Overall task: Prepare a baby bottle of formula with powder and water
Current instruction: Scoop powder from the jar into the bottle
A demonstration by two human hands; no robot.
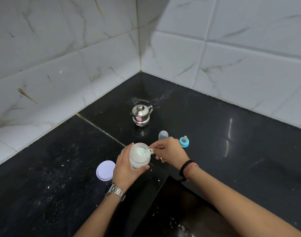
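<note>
Gripping clear jar (139, 158) | white powder inside | green scoop (145, 151) dipped

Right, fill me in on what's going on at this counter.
A person is scooping formula powder. The left hand grips an open clear jar of white powder, while the right hand dips a green scoop into it. The jar's lid, a clear cap, a blue teat ring and a steel pot sit on the black counter.
</note>
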